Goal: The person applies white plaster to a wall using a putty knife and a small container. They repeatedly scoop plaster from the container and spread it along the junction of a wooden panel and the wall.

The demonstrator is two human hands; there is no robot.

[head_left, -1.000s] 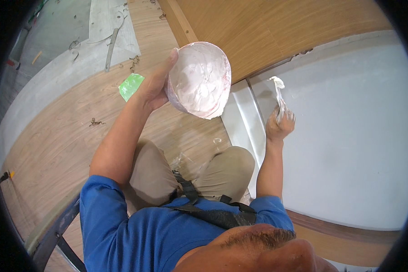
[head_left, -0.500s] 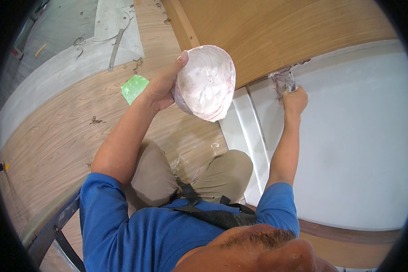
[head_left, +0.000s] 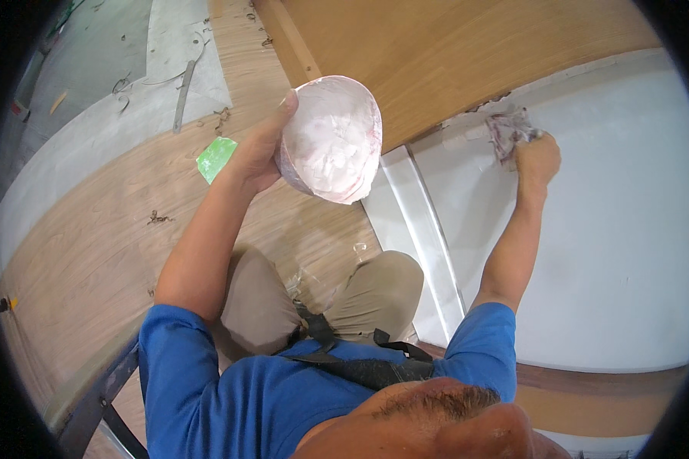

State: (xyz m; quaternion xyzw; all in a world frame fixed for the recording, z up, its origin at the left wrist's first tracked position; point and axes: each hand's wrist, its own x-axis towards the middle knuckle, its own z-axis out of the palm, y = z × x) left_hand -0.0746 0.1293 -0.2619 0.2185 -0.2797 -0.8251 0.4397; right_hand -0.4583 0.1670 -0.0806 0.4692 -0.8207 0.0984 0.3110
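Note:
My left hand (head_left: 266, 145) grips the rim of a bowl (head_left: 298, 174), thumb over its edge. Thick white putty (head_left: 333, 138) coats the inside, and the bowl is tilted so its opening faces me. Over at the right, my right hand (head_left: 538, 157) is closed on a putty knife (head_left: 507, 131) with a smeared, stained blade. The blade lies against the white panel (head_left: 589, 222), just below the edge of the brown wood panel (head_left: 497, 46). Along that edge runs a rough white seam with dark patches. The knife's handle is hidden in my fist.
A green scrap (head_left: 217, 159) lies on the wood-grain floor (head_left: 107, 245) left of my forearm. Farther off are a grey metal strip (head_left: 183, 97) and curly shavings (head_left: 159, 218). A metal-framed rail (head_left: 92, 398) stands at lower left. A white ledge (head_left: 425, 229) borders the panel.
My right hand has slid the putty knife to the right along the seam beneath the wood edge. The bowl in my left hand has shifted slightly left in view.

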